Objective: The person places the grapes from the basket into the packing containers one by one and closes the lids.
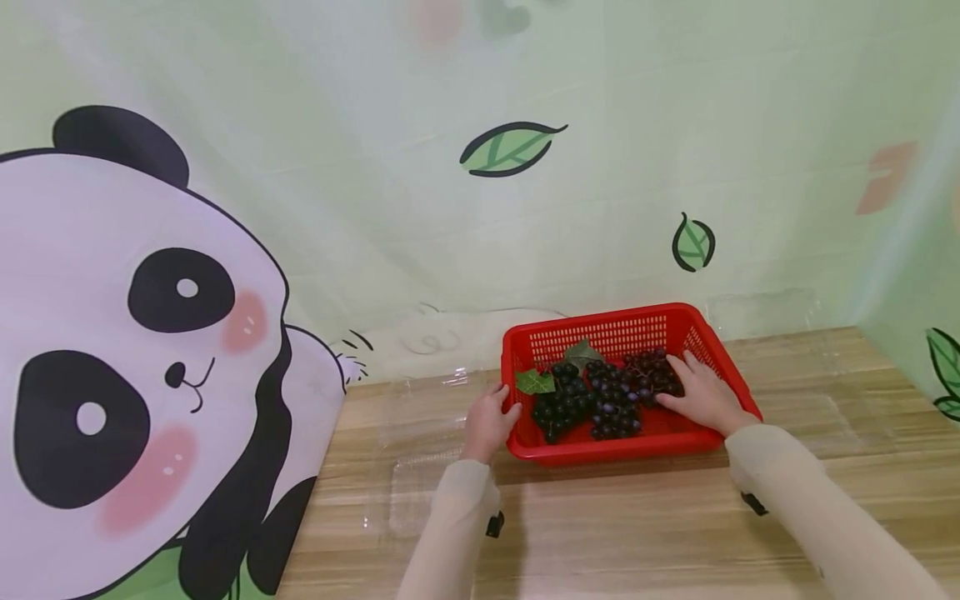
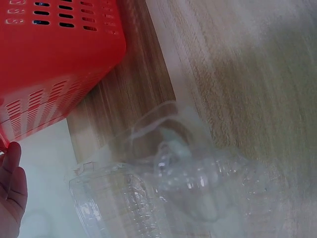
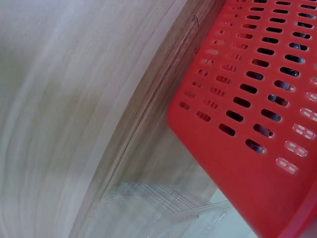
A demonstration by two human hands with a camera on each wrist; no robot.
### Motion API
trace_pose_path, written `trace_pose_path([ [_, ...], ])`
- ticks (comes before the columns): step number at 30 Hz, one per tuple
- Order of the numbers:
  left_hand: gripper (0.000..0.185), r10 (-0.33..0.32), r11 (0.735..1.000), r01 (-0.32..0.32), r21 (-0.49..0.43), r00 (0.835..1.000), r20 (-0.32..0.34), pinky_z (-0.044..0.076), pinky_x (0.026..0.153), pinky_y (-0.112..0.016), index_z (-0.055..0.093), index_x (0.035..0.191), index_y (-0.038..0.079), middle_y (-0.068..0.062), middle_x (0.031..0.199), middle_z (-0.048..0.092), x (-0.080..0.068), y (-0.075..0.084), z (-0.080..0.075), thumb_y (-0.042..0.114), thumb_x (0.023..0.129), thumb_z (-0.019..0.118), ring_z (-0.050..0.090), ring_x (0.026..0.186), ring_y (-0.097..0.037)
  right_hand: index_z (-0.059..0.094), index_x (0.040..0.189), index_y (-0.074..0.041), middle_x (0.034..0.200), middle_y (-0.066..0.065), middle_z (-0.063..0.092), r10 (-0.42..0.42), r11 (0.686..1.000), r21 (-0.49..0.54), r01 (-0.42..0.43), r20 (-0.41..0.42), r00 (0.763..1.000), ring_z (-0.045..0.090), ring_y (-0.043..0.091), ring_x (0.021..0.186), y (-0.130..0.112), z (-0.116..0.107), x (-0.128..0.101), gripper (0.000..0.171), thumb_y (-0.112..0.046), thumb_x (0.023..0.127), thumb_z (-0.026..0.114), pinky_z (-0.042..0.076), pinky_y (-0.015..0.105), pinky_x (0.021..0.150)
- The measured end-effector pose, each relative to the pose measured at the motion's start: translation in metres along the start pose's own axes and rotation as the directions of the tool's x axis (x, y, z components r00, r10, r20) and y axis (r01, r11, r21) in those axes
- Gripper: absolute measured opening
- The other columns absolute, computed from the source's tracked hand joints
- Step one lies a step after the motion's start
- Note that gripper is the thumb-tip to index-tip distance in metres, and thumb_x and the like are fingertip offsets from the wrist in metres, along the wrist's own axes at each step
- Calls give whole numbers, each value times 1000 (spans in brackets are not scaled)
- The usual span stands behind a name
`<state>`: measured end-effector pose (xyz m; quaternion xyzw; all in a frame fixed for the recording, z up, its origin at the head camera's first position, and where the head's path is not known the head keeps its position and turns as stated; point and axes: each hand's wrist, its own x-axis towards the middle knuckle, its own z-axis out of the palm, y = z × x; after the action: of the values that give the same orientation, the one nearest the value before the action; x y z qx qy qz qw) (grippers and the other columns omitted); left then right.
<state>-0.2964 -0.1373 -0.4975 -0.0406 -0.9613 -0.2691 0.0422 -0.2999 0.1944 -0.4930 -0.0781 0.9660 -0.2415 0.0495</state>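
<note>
A red plastic basket [image 1: 622,454] with slotted walls sits on the wooden table. Inside lie several bunches of dark grapes [image 1: 617,398], with a green leaf [image 1: 534,382] at the left and a darker leaf [image 1: 583,354] behind. My left hand [image 1: 487,423] holds the basket's left rim between thumb and fingers; in the left wrist view its fingertips [image 2: 14,153] meet the rim. Over the basket's right side reaches my right hand [image 1: 705,392], its fingers extended beside the rightmost grapes. Whether they touch the grapes is hard to tell. The right wrist view shows the basket wall [image 3: 257,99] but no hand.
Clear plastic containers [image 2: 119,198] stand left of the basket, and another clear plastic container [image 3: 158,208] is on the right. Behind the wooden table [image 1: 600,533] hangs a pale green backdrop [image 1: 375,208] printed with a panda and leaves.
</note>
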Motion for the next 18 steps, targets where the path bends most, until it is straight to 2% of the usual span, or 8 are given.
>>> trace_pose_path([
  [10, 43, 56, 998, -53, 39, 995, -77, 43, 91, -39, 52, 122, 3, -12, 128, 50, -2, -2, 3, 24, 84, 58, 49, 114, -28, 20, 137, 2, 139, 35, 12, 30, 998, 55, -31, 12, 999, 19, 53, 122, 2, 4, 5, 77, -35, 81, 57, 21, 65, 93],
  [18, 43, -5, 1000, 7, 16, 996, -90, 42, 91, -39, 51, 124, 7, -8, 130, 48, -3, -1, 8, 24, 85, 56, 47, 118, -26, 20, 137, 4, 137, 36, 16, 40, 996, 74, -41, 19, 999, 20, 52, 122, 3, 8, 8, 77, -35, 81, 57, 22, 63, 95],
])
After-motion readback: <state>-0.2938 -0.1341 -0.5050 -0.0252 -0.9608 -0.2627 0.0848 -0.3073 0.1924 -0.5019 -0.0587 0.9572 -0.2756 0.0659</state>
